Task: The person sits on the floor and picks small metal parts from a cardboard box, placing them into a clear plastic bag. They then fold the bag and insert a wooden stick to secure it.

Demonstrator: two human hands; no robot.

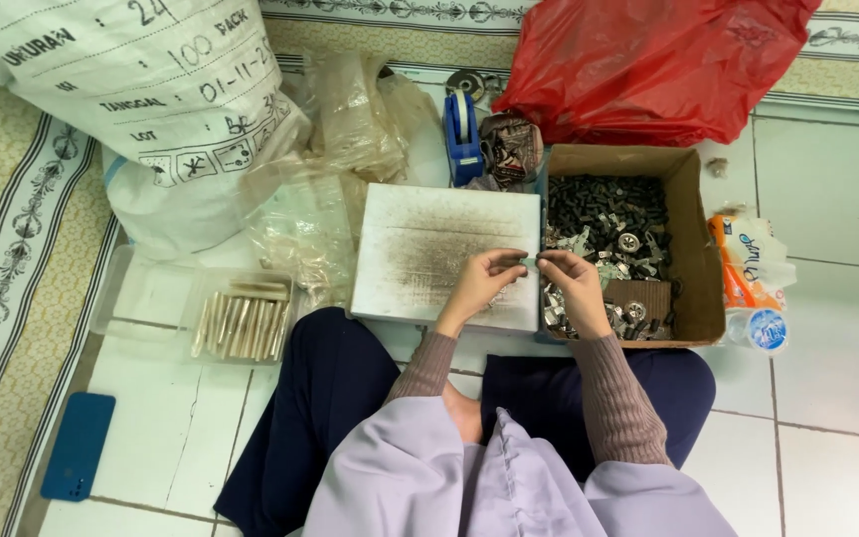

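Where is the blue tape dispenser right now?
The blue tape dispenser stands at the top middle, just behind the white board, left of the cardboard box.

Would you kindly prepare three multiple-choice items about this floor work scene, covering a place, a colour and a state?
1. Where is the cardboard box of small metal parts?
A. right of the white board
B. left of the board
C. on the person's lap

2. What colour is the plastic bag behind the box?
A. green
B. red
C. black

3. What are the left hand and right hand doing?
A. resting flat on the floor
B. holding the blue phone
C. pinching one small piece together

Answers: 1 A, the box adjoins the board's right edge; 2 B, it is bright red; 3 C, the fingertips meet above the board's right edge.
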